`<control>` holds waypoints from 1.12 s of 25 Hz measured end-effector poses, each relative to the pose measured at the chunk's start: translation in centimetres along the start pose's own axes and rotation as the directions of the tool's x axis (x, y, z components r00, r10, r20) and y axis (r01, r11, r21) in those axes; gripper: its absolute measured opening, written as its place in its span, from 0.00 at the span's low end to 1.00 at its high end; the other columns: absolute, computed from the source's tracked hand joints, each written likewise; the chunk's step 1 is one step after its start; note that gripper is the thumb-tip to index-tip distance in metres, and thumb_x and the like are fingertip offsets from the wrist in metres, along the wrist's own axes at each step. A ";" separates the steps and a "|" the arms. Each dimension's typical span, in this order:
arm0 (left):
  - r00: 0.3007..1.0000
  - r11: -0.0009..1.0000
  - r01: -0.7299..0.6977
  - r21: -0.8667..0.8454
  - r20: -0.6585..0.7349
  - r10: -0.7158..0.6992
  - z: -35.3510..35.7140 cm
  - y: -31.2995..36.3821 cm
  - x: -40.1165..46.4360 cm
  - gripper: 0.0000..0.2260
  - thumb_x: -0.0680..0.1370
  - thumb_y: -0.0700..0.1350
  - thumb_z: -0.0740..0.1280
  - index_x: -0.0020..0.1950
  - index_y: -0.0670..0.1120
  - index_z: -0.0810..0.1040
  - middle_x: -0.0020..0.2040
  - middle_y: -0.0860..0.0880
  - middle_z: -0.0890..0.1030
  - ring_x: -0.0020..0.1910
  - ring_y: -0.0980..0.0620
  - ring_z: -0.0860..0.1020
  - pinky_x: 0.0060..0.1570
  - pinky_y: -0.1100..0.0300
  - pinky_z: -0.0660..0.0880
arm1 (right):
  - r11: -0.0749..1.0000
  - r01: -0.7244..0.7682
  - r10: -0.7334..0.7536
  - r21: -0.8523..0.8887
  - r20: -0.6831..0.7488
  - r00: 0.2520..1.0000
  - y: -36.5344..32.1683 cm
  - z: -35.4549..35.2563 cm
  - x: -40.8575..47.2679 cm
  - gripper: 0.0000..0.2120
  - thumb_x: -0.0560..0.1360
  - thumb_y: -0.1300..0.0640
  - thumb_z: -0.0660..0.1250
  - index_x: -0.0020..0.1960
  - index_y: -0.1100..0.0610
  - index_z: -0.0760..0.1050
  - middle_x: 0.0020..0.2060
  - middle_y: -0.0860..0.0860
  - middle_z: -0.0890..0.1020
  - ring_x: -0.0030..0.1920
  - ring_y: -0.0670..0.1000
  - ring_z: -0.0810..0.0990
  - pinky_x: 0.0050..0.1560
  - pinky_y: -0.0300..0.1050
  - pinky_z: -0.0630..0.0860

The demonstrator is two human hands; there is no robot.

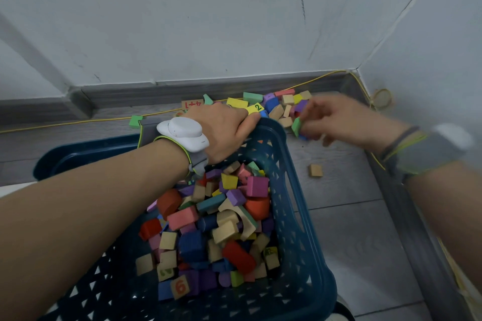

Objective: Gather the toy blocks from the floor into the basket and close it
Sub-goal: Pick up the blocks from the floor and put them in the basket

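**Scooping the corner pile**

My left hand (224, 133) grips the far rim of the basket (300, 216), fingers curled over its edge to steady it. My right hand (339, 122), blurred, pinches a green block (296, 126) at the near edge of the floor pile (281, 105) by the wall. The basket is already well filled. I judge it best to lift several blocks together, carry them low over the rim, and then fetch the lone tan block (315, 170) beside the basket.
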State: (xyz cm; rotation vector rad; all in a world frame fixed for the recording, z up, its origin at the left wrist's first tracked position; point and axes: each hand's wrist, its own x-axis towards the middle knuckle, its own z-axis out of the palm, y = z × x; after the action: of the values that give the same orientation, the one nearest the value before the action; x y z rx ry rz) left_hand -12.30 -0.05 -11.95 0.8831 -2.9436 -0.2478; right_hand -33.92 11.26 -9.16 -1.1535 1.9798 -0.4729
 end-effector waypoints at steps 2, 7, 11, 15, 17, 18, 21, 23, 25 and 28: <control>1.000 1.000 -0.005 -0.001 0.011 0.005 0.0 0.0 0.0 0.24 0.81 0.62 0.44 0.43 0.51 0.73 0.36 0.51 0.75 0.37 0.47 0.74 0.36 0.56 0.66 | 0.909 -0.177 0.202 -0.376 0.028 0.979 4.5 2.6 1.7 0.26 0.70 0.54 0.74 0.66 0.54 0.70 0.57 0.57 0.76 0.48 0.57 0.80 0.48 0.51 0.80; 1.000 1.000 -0.010 0.020 -0.009 0.010 0.0 0.1 0.0 0.24 0.82 0.62 0.43 0.44 0.52 0.72 0.36 0.51 0.76 0.36 0.47 0.75 0.35 0.55 0.72 | 0.858 -0.215 0.186 -0.467 -0.107 0.977 12.3 9.3 2.8 0.16 0.72 0.55 0.67 0.58 0.57 0.72 0.51 0.56 0.71 0.53 0.64 0.77 0.53 0.48 0.74; 1.000 1.000 -0.008 0.030 -0.013 0.009 -0.2 0.2 -0.1 0.23 0.82 0.62 0.43 0.45 0.52 0.72 0.35 0.52 0.74 0.35 0.47 0.75 0.37 0.53 0.75 | 0.930 -0.201 0.087 -0.308 -0.346 0.934 12.0 7.9 4.8 0.17 0.71 0.56 0.70 0.58 0.58 0.72 0.53 0.59 0.73 0.51 0.62 0.76 0.52 0.50 0.74; 1.000 0.999 -0.003 0.045 0.010 0.002 -0.3 0.1 0.0 0.23 0.82 0.62 0.42 0.46 0.52 0.72 0.35 0.52 0.74 0.36 0.47 0.75 0.37 0.54 0.74 | 0.890 -0.170 -0.058 -0.423 -0.476 0.878 11.0 5.5 8.4 0.19 0.72 0.63 0.66 0.62 0.61 0.72 0.56 0.64 0.71 0.53 0.67 0.74 0.52 0.53 0.72; 1.000 0.999 -0.005 0.050 0.009 0.004 -0.3 0.2 0.0 0.24 0.81 0.62 0.42 0.46 0.51 0.73 0.34 0.52 0.73 0.35 0.47 0.74 0.35 0.55 0.72 | 0.840 -0.171 -0.050 -0.515 -0.386 0.921 11.6 5.5 9.6 0.21 0.73 0.62 0.65 0.66 0.59 0.72 0.61 0.63 0.72 0.57 0.67 0.73 0.55 0.53 0.72; 1.000 0.999 -0.007 0.054 0.002 0.007 -0.4 0.2 0.0 0.24 0.81 0.62 0.42 0.46 0.51 0.73 0.34 0.52 0.73 0.35 0.48 0.74 0.34 0.56 0.71 | 0.837 -0.154 -0.035 -0.525 -0.331 0.943 12.1 5.9 9.8 0.24 0.74 0.60 0.66 0.70 0.57 0.70 0.63 0.63 0.71 0.59 0.67 0.73 0.57 0.53 0.72; 1.000 0.998 -0.001 0.068 -0.008 0.001 -0.2 0.1 0.0 0.24 0.81 0.62 0.42 0.46 0.52 0.73 0.34 0.52 0.74 0.34 0.48 0.74 0.34 0.56 0.70 | 0.864 -0.122 -0.011 -0.488 -0.262 0.965 13.3 6.5 10.3 0.31 0.73 0.58 0.68 0.74 0.54 0.63 0.65 0.61 0.69 0.60 0.67 0.74 0.59 0.55 0.74; 1.000 0.998 -0.001 0.067 -0.007 0.002 -0.2 0.2 0.0 0.24 0.81 0.62 0.42 0.46 0.52 0.73 0.34 0.52 0.74 0.34 0.48 0.74 0.35 0.54 0.73 | 0.861 -0.120 -0.014 -0.495 -0.258 0.966 13.3 6.3 10.5 0.31 0.72 0.57 0.69 0.72 0.57 0.62 0.63 0.62 0.70 0.60 0.67 0.74 0.58 0.57 0.74; 1.000 0.998 -0.006 0.070 -0.013 0.007 -0.2 0.2 0.0 0.24 0.81 0.62 0.42 0.46 0.52 0.72 0.34 0.52 0.74 0.34 0.48 0.74 0.36 0.53 0.74 | 0.867 -0.125 0.003 -0.482 -0.245 0.970 13.0 6.0 10.8 0.32 0.72 0.57 0.70 0.71 0.59 0.61 0.63 0.63 0.71 0.61 0.66 0.73 0.59 0.56 0.73; 1.000 0.997 -0.004 0.080 -0.011 0.005 -0.2 0.1 0.0 0.23 0.81 0.62 0.42 0.46 0.52 0.72 0.34 0.52 0.73 0.34 0.48 0.74 0.35 0.54 0.73 | 0.893 -0.140 0.027 -0.428 -0.258 0.966 12.1 6.3 11.3 0.28 0.72 0.59 0.70 0.67 0.62 0.63 0.64 0.63 0.71 0.62 0.65 0.72 0.58 0.55 0.73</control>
State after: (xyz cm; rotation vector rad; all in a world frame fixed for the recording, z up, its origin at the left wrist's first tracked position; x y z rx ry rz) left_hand -12.36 -0.03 -11.75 0.8836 -2.9632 -0.1254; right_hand -39.08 8.34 -25.86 -1.3247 2.4283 -0.1167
